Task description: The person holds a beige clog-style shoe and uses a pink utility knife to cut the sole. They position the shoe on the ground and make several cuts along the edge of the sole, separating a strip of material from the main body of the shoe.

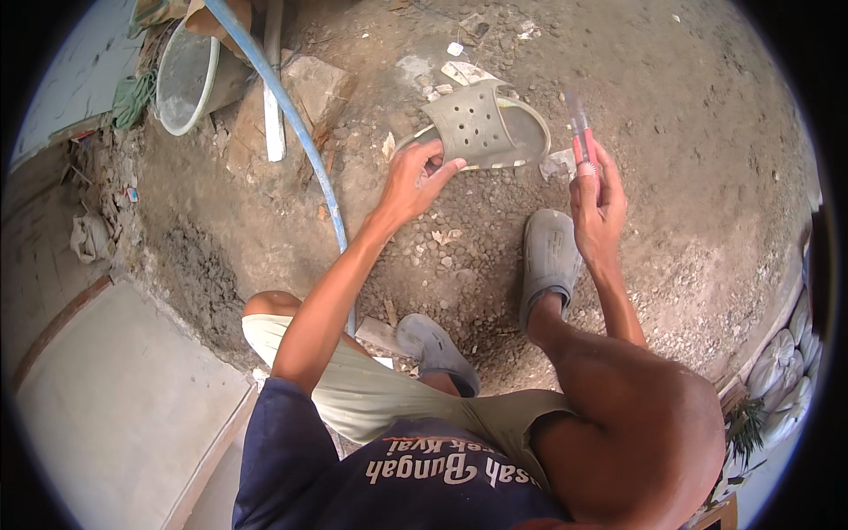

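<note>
My left hand grips a grey rubber slide sandal by its near left edge, thumb on the strap side. The sandal has a broad strap with round holes and a worn, pale sole edge. To the right of it, my right hand is closed around a red utility knife. Its blade points up and away from me and is blurred, apart from the sandal.
I am low over gravelly dirt ground, grey clogs on my feet. A blue hose runs down on the left, near a pale bucket, a stone block and a white strip. White sacks lie far right.
</note>
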Demonstrator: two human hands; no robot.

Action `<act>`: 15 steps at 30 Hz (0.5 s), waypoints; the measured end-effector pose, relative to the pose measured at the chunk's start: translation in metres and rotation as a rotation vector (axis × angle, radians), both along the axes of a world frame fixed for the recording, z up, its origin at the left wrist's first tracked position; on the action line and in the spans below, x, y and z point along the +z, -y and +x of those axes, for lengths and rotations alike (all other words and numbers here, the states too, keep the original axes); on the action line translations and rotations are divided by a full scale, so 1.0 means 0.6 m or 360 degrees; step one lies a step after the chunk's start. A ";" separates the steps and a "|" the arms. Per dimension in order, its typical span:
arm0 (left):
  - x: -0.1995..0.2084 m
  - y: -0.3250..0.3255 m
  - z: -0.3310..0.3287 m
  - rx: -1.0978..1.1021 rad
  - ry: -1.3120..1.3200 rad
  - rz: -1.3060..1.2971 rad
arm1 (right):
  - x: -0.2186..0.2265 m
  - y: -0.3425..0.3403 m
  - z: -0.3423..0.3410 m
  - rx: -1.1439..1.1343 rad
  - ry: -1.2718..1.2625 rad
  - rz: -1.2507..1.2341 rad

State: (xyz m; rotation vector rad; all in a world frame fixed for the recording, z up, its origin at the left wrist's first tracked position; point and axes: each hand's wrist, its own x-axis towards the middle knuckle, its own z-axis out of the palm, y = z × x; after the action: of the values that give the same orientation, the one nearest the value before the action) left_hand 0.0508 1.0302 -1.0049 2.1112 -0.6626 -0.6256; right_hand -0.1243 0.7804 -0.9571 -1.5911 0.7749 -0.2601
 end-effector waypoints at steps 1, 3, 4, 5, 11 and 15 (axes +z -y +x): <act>-0.005 0.010 0.000 0.0095 -0.0226 -0.0029 | 0.001 -0.012 -0.006 0.0057 -0.0072 0.0053; -0.019 0.031 0.008 0.0187 -0.0426 -0.0125 | 0.000 -0.032 -0.016 0.0132 -0.0220 0.0056; -0.026 0.037 0.014 0.0235 -0.0521 -0.0222 | -0.002 -0.041 -0.019 0.0193 -0.0235 -0.0033; -0.032 0.039 0.017 0.0174 -0.0457 -0.0047 | -0.003 -0.049 -0.022 0.0236 -0.0265 -0.0108; -0.053 0.028 0.023 0.0192 -0.0584 -0.0115 | -0.001 -0.059 -0.021 0.0584 -0.0594 -0.0064; -0.051 0.030 0.023 0.0184 -0.0655 -0.0096 | -0.004 -0.073 -0.010 0.0641 -0.0387 -0.0125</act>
State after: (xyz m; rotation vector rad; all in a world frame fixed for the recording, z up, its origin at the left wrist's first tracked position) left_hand 0.0648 1.0123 -1.0353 1.8701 -0.3220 -0.9275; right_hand -0.1303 0.8243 -0.9593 -1.8348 0.6143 0.2000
